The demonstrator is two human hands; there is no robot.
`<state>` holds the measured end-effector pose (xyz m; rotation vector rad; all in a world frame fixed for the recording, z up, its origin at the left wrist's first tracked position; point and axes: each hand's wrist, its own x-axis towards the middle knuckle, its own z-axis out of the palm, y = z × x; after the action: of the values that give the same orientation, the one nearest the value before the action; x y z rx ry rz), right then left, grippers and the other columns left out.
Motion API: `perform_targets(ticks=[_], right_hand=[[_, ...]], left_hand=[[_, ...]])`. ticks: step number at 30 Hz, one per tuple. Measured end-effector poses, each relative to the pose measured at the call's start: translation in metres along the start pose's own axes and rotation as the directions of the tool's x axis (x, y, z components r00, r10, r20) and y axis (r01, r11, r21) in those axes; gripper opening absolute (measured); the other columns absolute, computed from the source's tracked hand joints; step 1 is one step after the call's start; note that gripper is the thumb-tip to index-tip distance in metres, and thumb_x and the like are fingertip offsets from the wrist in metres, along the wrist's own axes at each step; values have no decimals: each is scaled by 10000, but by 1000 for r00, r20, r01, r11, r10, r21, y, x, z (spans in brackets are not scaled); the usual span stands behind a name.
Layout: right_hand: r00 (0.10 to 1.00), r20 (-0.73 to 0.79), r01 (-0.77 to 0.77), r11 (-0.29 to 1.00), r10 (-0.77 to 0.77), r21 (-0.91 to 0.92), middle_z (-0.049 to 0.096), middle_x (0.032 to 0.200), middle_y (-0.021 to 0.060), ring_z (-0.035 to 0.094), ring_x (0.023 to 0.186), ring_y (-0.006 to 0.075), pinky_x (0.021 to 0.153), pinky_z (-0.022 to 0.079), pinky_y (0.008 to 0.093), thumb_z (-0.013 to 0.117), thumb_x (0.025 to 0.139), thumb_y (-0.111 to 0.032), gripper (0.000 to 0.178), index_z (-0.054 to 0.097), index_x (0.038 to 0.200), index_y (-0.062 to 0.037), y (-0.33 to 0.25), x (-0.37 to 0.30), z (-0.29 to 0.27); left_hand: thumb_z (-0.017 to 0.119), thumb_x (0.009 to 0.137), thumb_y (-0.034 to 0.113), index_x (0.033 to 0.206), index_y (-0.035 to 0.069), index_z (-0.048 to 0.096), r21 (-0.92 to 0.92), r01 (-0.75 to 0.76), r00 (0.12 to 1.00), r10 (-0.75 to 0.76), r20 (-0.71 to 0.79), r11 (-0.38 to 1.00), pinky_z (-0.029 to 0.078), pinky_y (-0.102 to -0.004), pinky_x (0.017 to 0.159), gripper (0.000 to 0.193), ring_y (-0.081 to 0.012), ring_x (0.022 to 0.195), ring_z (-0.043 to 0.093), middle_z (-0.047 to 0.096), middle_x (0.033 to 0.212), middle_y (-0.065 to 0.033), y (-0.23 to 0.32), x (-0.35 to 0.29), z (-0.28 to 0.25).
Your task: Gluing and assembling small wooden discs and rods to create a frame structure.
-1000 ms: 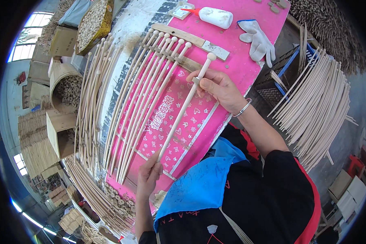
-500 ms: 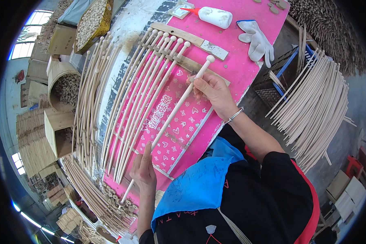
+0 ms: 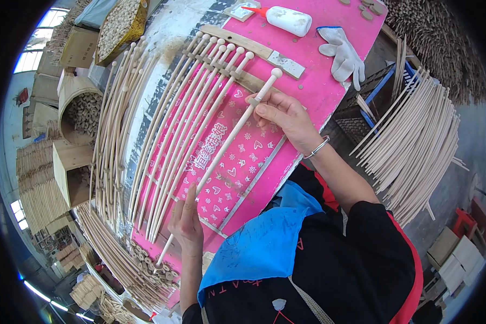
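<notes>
A long pale wooden stick (image 3: 229,139) with a ball (image 3: 276,72) on its upper end slants across the pink table, held in both my hands. My right hand (image 3: 287,117) has its fingers closed round the upper part, at a small wooden ring (image 3: 254,102) on the shaft. Lower down, my left hand (image 3: 187,225) is closed on the same stick, its fingers partly hiding the shaft. The lower end reaches a pile of loose wooden rings (image 3: 144,263). Left of it lie several ball-topped sticks (image 3: 193,121) side by side, with rings near their tops.
Wooden strips (image 3: 237,40) lie by the row's ball ends. Beyond are a white squeeze bottle (image 3: 289,21) with a red tip and a white glove (image 3: 340,54). More sticks (image 3: 410,146) fan out at the right. At the left stand a box of balls (image 3: 121,27) and a ring-filled container (image 3: 65,110).
Both hands keep their hold on the stick. Its ball end has shifted slightly up and left in the picture; the whole view has moved a little.
</notes>
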<state>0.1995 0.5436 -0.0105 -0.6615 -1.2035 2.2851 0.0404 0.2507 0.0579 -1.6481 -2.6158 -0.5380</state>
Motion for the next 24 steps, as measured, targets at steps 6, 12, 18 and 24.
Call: perform_targets(ticks=[6, 12, 18, 24], right_hand=[[1000, 5, -13, 999, 13, -29, 670, 978, -15, 613, 825, 39, 710, 514, 191, 701, 1029, -284, 387, 672, 1325, -36, 3, 0, -6], [992, -3, -120, 967, 123, -223, 673, 897, -29, 614, 730, 34, 620, 505, 194, 725, 1013, -304, 343, 695, 1229, -39, -12, 1, -14], [983, 71, -148, 962, 169, -229, 671, 872, -32, 610, 699, 32, 601, 496, 197, 744, 998, -305, 356, 691, 1221, -33, -25, 10, -15], [984, 117, -104, 967, 134, -234, 677, 858, -22, 608, 699, 35, 608, 486, 196, 748, 994, -298, 327, 712, 1198, -45, -16, 12, -2]], left_hand=[[679, 856, -93, 1404, 120, 688, 29, -29, 1000, 29, 4, 999, 423, -377, 556, 587, -195, 623, 503, 447, 729, -70, -5, 0, 5], [688, 853, -80, 1407, 126, 688, 16, -13, 1000, 13, 11, 1000, 416, -372, 551, 591, -200, 623, 499, 446, 724, -61, -6, -1, 11], [684, 849, -80, 1411, 117, 682, -28, -10, 999, 9, -31, 1000, 427, -378, 562, 595, -210, 629, 512, 459, 728, -68, -8, -2, 13], [697, 833, -88, 1412, 126, 681, -45, 35, 999, -36, -16, 998, 439, -371, 567, 617, -211, 637, 531, 471, 735, -74, -10, -5, 10]])
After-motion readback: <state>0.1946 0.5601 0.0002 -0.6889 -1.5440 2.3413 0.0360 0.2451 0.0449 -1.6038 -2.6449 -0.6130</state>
